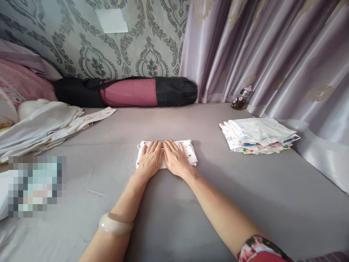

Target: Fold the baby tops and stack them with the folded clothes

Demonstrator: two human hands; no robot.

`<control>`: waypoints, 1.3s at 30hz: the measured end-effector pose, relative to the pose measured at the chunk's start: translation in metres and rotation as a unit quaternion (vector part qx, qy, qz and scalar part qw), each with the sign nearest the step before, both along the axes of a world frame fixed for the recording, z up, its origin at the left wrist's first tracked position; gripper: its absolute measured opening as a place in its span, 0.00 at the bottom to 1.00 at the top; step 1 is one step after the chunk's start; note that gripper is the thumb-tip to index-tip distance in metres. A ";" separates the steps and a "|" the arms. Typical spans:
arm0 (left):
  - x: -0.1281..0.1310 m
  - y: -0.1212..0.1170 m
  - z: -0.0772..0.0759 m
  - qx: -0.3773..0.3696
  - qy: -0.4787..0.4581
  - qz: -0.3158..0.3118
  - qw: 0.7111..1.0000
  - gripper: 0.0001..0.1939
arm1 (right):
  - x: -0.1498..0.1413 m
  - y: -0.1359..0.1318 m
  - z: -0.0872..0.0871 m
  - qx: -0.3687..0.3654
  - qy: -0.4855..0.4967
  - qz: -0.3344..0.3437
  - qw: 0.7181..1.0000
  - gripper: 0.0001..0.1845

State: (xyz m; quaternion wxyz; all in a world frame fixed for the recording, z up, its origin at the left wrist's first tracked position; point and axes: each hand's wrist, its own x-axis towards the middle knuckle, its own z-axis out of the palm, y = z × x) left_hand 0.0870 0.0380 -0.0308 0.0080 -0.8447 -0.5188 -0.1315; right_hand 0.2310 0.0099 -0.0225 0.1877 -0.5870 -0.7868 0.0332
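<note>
Fingers (155, 146) of both hands lie straight and flat, palms down; on each hand the outermost finger stands slightly apart from the others. Left hand (149, 160) and right hand (176, 159), side by side, press on one folded white cloth (193, 155) with small printed figures, at the centre of the frame on a grey sheet (169, 222). One pale bangle (116, 224) circles the left forearm.

One stack of folded cloths (261, 131) sits at right; its layers cannot be counted surely. One bottle (242, 98) with a pink top and dark contents stands behind it, near a lilac curtain (218, 47) at upper right. One black and pink roll bag (128, 92) lies along the patterned wall (149, 40), which bears one white panel (113, 21) at upper left. Loose cloths (49, 123) lie at left, above one pixelated item (40, 185).
</note>
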 end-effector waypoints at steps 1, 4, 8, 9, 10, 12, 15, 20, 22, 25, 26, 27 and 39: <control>0.000 -0.001 0.001 0.005 0.000 -0.001 1.000 0.25 | 0.000 -0.001 0.002 -0.003 0.000 0.001 1.000 0.27; 0.000 -0.004 0.006 0.026 0.001 0.004 1.000 0.25 | 0.002 -0.003 0.008 -0.008 -0.003 -0.011 1.000 0.27; -0.001 -0.007 0.011 0.057 0.008 0.028 0.998 0.25 | 0.004 -0.006 0.014 -0.002 -0.010 -0.059 0.998 0.27; -0.001 -0.008 0.011 0.057 0.011 0.029 0.998 0.26 | 0.004 -0.007 0.014 -0.005 -0.011 -0.062 0.998 0.27; -0.001 -0.009 0.011 0.052 0.015 0.026 0.998 0.26 | 0.005 -0.007 0.014 -0.011 -0.011 -0.063 0.998 0.27; -0.001 -0.010 0.010 0.033 0.026 0.015 0.999 0.27 | 0.005 -0.008 0.012 -0.021 -0.013 -0.059 0.998 0.26; -0.001 -0.010 0.007 0.012 0.039 0.011 0.999 0.28 | 0.004 -0.007 0.009 -0.027 -0.018 -0.061 0.998 0.26; 0.000 -0.010 0.008 0.002 0.047 0.015 0.999 0.28 | 0.004 -0.007 0.007 -0.028 -0.020 -0.065 0.997 0.26; 0.000 -0.010 0.009 -0.002 0.046 0.015 0.999 0.28 | 0.004 -0.008 0.008 -0.024 -0.020 -0.065 0.997 0.26; 0.000 -0.011 0.010 -0.003 0.038 0.019 0.999 0.27 | 0.004 -0.009 0.008 -0.020 -0.021 -0.062 0.998 0.27; 0.000 -0.011 0.011 0.000 0.034 0.019 0.999 0.27 | 0.004 -0.009 0.009 -0.021 -0.020 -0.062 0.998 0.27; 0.000 -0.011 0.011 0.005 0.030 0.019 0.999 0.26 | 0.004 -0.010 0.009 -0.021 -0.019 -0.064 0.998 0.27; -0.003 -0.010 0.009 0.003 0.036 0.033 0.999 0.28 | 0.006 -0.015 0.009 -0.044 -0.017 -0.106 0.993 0.28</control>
